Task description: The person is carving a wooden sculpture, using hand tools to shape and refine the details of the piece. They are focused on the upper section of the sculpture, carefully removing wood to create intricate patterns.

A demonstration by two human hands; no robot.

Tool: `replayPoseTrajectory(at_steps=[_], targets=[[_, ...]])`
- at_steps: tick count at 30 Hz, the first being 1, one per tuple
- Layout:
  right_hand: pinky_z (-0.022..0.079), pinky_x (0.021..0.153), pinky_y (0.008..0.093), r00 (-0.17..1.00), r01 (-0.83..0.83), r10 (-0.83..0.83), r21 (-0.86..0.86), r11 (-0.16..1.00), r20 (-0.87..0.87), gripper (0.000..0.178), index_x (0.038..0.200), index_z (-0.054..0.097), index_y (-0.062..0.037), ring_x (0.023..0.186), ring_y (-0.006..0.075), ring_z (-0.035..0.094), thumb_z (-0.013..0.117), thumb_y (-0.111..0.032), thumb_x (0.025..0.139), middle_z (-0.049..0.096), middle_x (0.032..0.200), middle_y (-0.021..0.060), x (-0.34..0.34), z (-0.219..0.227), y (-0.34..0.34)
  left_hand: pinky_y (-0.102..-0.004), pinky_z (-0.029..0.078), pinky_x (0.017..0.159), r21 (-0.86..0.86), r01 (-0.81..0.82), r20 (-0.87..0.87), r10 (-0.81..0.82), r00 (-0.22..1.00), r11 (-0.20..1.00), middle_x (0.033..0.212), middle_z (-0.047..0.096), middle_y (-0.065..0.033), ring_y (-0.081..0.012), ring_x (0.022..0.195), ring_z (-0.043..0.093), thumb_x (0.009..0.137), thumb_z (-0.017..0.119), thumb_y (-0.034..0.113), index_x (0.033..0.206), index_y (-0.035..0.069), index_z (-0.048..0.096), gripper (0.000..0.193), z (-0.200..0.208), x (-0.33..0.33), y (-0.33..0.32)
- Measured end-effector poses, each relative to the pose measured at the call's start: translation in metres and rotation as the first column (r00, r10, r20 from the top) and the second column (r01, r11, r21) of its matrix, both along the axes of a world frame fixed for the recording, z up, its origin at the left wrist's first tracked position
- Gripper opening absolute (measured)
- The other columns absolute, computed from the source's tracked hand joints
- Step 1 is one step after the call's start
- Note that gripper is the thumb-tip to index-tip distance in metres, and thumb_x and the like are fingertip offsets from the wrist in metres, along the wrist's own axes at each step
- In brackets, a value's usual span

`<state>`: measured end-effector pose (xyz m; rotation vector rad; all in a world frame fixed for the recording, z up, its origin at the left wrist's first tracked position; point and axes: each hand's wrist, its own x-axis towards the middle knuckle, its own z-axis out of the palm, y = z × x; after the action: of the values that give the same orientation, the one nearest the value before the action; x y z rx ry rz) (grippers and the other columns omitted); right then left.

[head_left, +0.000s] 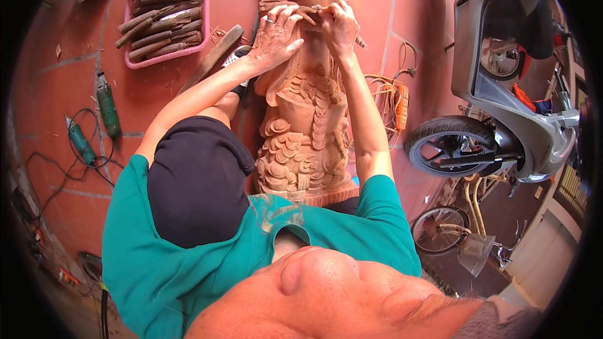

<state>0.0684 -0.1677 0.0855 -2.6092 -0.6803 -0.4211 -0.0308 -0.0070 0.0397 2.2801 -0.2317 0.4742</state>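
A carved wooden statue (pixel 303 127) lies lengthwise on the floor in front of me, its base close to my body. Rows of coin-like discs and rounded lumps cover its near half. My left hand (pixel 276 39), with a ring on one finger, rests on its far part, fingers stretched out and thumb apart. Beside it my right hand (pixel 339 28) is closed with bent fingers over a raised, carved bit of the wood. What its fingers grip is hidden. A small pointed piece shows just right of that wrist; I cannot tell whether it belongs to a tool.
Left of the statue stands a pink basket (pixel 206 6) of many chisels (pixel 166 17). A wooden bar (pixel 213 56) lies nearby. Two green power tools (pixel 107 108) with cords lie farther left. To the right are an orange power strip (pixel 402 108), a motorbike (pixel 487 94) and a bicycle (pixel 440 229).
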Motion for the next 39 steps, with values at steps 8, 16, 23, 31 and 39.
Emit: replayPoseTrajectory(at_steps=[8, 16, 23, 31, 39], targets=[[0.053, 0.068, 0.0420, 0.993, 0.071, -0.061, -0.096, 0.993, 0.105, 0.012, 0.076, 0.066, -0.0102, 0.086, 0.0276, 0.064, 0.066, -0.020, 0.082, 0.063, 0.090, 0.0072, 0.032, -0.003, 0.041, -0.0477, 0.031, 0.109, -0.025, 0.020, -0.001, -0.020, 1.000, 0.999, 0.145, 0.039, -0.0083, -0.0312, 0.136, 0.032, 0.077, 0.074, 0.024, 0.130, 0.010, 0.046, 0.062, 0.000, 0.003, -0.003], [0.052, 0.070, 0.0405, 0.998, 0.057, -0.058, -0.028, 0.998, -0.024, 0.011, 0.079, 0.069, -0.0089, 0.082, 0.0295, 0.065, 0.070, -0.019, 0.080, 0.065, 0.085, 0.0070, -0.004, 0.003, 0.003, -0.0490, 0.031, 0.110, -0.007, 0.004, -0.007, -0.004, 1.000, 1.000, 0.147, 0.037, -0.0091, -0.0317, 0.137, 0.032, 0.078, 0.073, 0.024, 0.131, 0.009, 0.046, 0.061, -0.001, -0.003, 0.003], [0.053, 0.067, 0.0448, 0.991, 0.077, -0.066, -0.085, 0.993, 0.118, 0.009, 0.073, 0.064, -0.0093, 0.082, 0.0324, 0.064, 0.064, -0.016, 0.079, 0.063, 0.085, 0.0097, 0.031, -0.003, 0.052, -0.0480, 0.032, 0.107, 0.018, 0.012, 0.056, -0.013, 0.998, 1.000, 0.145, 0.038, -0.0118, -0.0332, 0.135, 0.033, 0.074, 0.074, 0.021, 0.128, 0.006, 0.046, 0.063, -0.002, 0.001, -0.005], [0.053, 0.072, 0.0447, 0.996, -0.073, 0.072, -0.015, 0.997, -0.055, 0.012, 0.078, 0.066, -0.0061, 0.090, 0.0320, 0.063, 0.063, -0.017, 0.083, 0.063, 0.092, 0.0117, 0.015, -0.002, 0.018, -0.0505, 0.030, 0.108, 0.005, 0.034, 0.031, -0.034, 0.999, 0.999, 0.145, 0.037, -0.0123, -0.0341, 0.136, 0.032, 0.076, 0.074, 0.025, 0.129, 0.006, 0.046, 0.063, 0.002, 0.003, 0.001], [0.055, 0.074, 0.0411, 0.993, -0.108, 0.118, -0.239, 0.965, 0.025, 0.009, 0.085, 0.067, -0.0066, 0.099, 0.0285, 0.062, 0.060, -0.011, 0.081, 0.063, 0.099, 0.0089, 0.028, -0.007, 0.069, -0.0505, 0.030, 0.108, -0.009, 0.017, -0.010, -0.017, 1.000, 1.000, 0.144, 0.037, -0.0124, -0.0336, 0.136, 0.031, 0.077, 0.073, 0.023, 0.131, 0.006, 0.046, 0.063, 0.005, -0.002, -0.001]])
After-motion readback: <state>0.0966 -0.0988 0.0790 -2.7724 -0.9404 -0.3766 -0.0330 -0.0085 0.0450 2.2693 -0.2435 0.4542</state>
